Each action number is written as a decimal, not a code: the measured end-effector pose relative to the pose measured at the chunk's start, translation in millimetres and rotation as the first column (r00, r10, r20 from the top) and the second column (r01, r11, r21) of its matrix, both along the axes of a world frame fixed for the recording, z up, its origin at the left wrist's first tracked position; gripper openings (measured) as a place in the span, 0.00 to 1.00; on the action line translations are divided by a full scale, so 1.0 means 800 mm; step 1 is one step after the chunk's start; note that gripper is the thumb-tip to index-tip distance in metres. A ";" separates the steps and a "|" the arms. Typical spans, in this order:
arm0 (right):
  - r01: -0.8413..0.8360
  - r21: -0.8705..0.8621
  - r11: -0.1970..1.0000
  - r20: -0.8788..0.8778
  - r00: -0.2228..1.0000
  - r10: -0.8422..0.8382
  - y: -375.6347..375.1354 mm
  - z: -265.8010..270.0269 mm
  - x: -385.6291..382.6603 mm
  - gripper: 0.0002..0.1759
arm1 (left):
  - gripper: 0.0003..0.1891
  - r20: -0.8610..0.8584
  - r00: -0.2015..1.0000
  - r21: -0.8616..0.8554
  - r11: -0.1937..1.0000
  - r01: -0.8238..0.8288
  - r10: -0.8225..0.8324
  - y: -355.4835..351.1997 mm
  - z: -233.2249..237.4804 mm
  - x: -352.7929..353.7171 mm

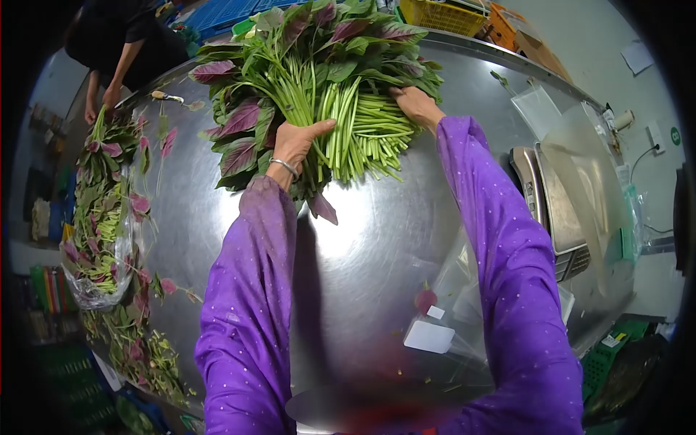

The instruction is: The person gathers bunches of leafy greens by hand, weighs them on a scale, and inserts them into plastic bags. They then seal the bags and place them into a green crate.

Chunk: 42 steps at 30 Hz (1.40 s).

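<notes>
At the far side of the steel counter [362,246], the amaranth bunch [362,123]: left hand [296,143] clasps its stems, right hand [415,106] lies flat on them. An uneven squeeze could let loose stems slip out over the slick steel.

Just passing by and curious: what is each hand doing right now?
Left hand: closed around the bunch of greens, near the stem ends.
Right hand: on the same bunch; fingers hidden, grip cannot be told.

Shiny steel table [362,239], white wall [602,36], yellow crate [442,14] behind.
</notes>
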State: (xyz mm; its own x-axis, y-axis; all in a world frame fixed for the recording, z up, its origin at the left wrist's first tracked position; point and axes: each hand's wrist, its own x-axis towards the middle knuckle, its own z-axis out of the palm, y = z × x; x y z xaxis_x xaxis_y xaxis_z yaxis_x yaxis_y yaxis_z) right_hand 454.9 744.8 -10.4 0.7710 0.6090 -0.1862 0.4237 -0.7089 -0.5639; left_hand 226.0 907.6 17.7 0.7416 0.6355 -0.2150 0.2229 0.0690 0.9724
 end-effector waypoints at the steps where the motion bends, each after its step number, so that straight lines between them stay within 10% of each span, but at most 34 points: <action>1: 0.022 -0.040 0.999 0.007 1.000 -0.021 0.005 -0.002 0.001 0.32 | 0.23 -0.011 1.000 -0.001 1.000 -0.004 0.004 -0.001 0.002 0.000; 16: -0.210 0.111 0.971 -0.008 0.977 0.212 0.030 -0.034 0.015 0.30 | 0.19 0.093 0.995 -0.069 0.997 -0.041 0.047 -0.003 -0.001 -0.002; 22: 0.330 0.275 0.903 -0.533 0.834 -0.143 0.029 0.026 -0.033 0.19 | 0.17 0.094 0.995 -0.173 0.985 -0.029 0.045 0.004 -0.007 -0.001; 29: 0.175 0.285 0.942 -0.476 0.879 -0.020 0.027 0.027 -0.038 0.21 | 0.18 0.089 0.995 -0.129 0.991 -0.032 0.044 0.003 -0.008 -0.002; 42: 0.290 0.371 0.882 -0.859 0.467 0.208 -0.001 0.030 -0.066 0.31 | 0.23 0.109 0.994 -0.199 0.980 0.013 0.009 0.018 -0.013 -0.016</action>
State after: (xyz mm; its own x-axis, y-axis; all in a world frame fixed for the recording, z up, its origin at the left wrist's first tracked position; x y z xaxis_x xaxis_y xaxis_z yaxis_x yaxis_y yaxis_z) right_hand 402.3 744.4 13.3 0.3809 0.7764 -0.5022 -0.4785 -0.2992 -0.8255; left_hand 212.9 922.3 7.4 0.7687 0.5867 -0.2547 0.1167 0.2630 0.9577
